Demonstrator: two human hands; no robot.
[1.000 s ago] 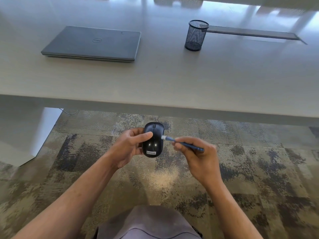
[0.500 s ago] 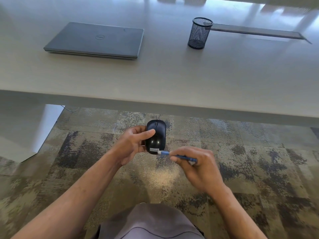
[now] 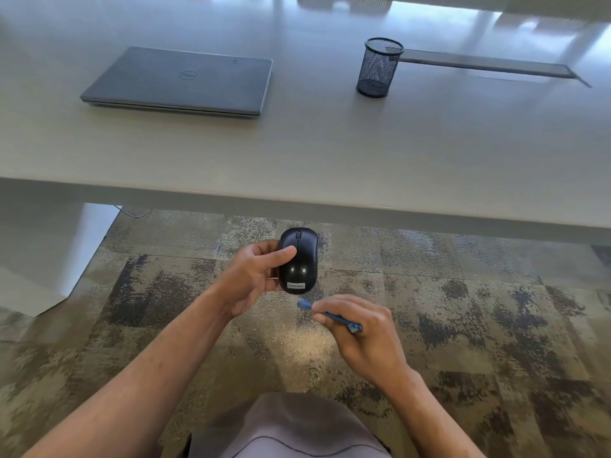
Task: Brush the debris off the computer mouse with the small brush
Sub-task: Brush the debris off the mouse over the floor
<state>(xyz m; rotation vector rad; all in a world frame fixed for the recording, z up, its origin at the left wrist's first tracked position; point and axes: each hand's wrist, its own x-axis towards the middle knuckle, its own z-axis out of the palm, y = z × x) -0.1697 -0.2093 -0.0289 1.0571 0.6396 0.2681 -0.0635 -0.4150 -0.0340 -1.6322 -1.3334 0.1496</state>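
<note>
Your left hand [image 3: 254, 276] gripped the black mouse [image 3: 298, 261] from its 9 o'clock side, held above the carpet. Your right hand [image 3: 360, 332] pinched the small blue brush [image 3: 325, 314], its tip just clear of the mouse at 6 o'clock.

Glossy plastic mouse [image 3: 298, 259]; mesh metal cup [image 3: 379, 67].

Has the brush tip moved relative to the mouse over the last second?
Yes. The brush tip swept from the right side of the mouse, down past its Lenovo label, now just below it.
</note>
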